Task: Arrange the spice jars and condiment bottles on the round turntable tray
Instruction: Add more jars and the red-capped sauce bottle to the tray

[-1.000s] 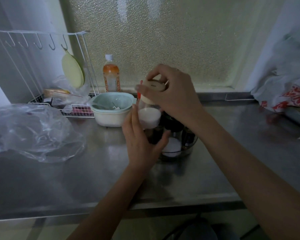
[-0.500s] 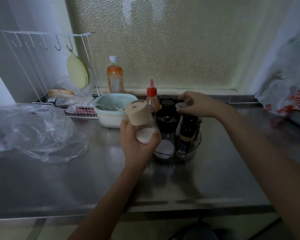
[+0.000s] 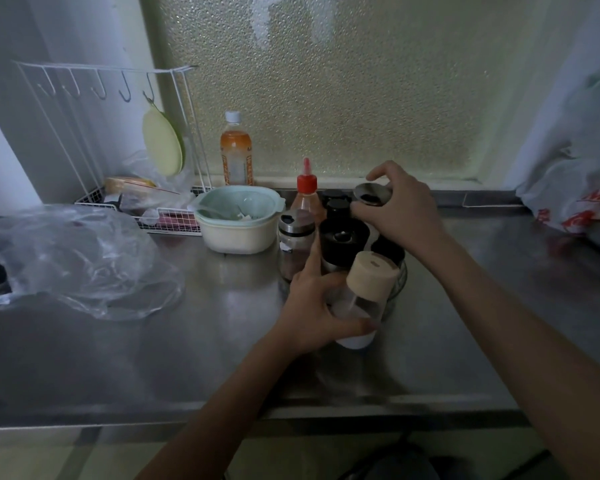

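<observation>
My left hand point(image 3: 312, 306) grips a clear jar point(image 3: 362, 299) with a beige lid and white powder, tilted at the near edge of the round clear turntable tray point(image 3: 397, 289). My right hand point(image 3: 400, 211) holds the metal cap of a jar point(image 3: 373, 195) at the tray's back. Several dark-capped bottles point(image 3: 342, 239) stand crowded on the tray. A glass jar with a steel cap point(image 3: 296, 237) stands at the tray's left. Behind it is a red-capped sauce bottle point(image 3: 305, 197).
A pale bowl point(image 3: 238, 220) stands left of the tray on the steel counter point(image 3: 187, 341). An orange drink bottle point(image 3: 235, 150) stands by the window. A white wire rack point(image 3: 118, 150) and a crumpled clear bag point(image 3: 77, 261) lie at left, a plastic bag point(image 3: 575, 188) at right.
My left hand has lowered the beige-lidded jar from mid-air down to the tray's near edge. My right hand has left that jar's lid and closed on a metal-capped jar at the back.
</observation>
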Tool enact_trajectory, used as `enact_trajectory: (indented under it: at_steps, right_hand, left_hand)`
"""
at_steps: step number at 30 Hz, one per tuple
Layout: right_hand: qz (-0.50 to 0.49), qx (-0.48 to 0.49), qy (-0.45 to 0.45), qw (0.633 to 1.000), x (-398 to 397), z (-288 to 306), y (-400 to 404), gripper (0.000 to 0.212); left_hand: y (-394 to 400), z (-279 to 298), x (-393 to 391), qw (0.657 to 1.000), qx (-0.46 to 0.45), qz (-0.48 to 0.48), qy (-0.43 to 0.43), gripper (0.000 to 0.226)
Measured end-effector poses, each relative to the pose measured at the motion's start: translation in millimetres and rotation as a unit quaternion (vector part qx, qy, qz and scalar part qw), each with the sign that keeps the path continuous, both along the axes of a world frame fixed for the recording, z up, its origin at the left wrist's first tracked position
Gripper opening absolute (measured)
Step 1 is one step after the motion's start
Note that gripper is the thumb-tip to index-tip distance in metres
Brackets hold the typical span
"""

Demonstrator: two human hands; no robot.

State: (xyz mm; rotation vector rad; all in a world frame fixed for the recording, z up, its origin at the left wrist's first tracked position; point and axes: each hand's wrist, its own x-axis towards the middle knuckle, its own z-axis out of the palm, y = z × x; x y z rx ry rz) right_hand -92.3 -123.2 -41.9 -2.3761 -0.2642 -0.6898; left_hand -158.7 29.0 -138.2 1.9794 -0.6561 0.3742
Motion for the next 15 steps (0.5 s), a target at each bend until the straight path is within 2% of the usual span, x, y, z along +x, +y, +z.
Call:
enact_trajectory:
  at_steps: [4,9,15]
  right_hand:
    - [0.031,0.034,-0.006,0.999,-8,4,7,0.044]
    - [0.070,0.043,0.030,0.996,-7,7,11,0.038]
    - [0.180,-0.064,0.154,0.969,-1,1,17,0.045]
  left_hand:
    - [-4,4,-2,0.999,0.023,0.035,-0.001,0.054]
    - [-9,0,-11,0.992,-0.021,0.082,-0.096,0.061]
    - [4,2,-13,0.965,-0.104,0.173,-0.165,0.059]
